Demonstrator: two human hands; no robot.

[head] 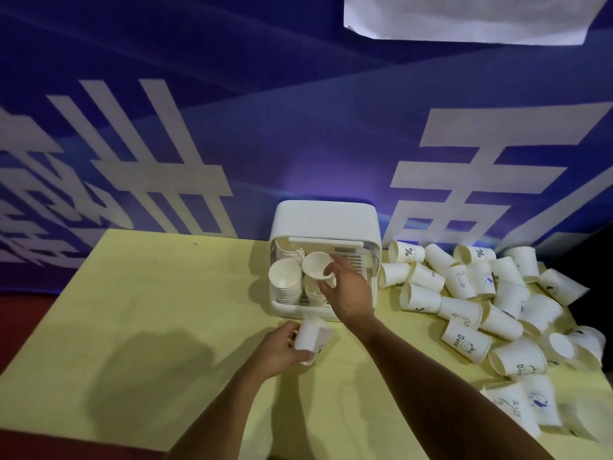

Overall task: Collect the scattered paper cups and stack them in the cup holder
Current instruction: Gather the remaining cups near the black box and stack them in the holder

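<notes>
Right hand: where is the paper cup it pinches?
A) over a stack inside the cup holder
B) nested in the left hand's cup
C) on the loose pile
A: the right hand pinches the paper cup by its rim above a stack inside the cup holder, apart from the loose pile and the left hand.

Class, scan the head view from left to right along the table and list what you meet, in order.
Yellow table → left hand gripping a paper cup → right hand pinching a second cup at the cup holder → pile of scattered cups.
</notes>
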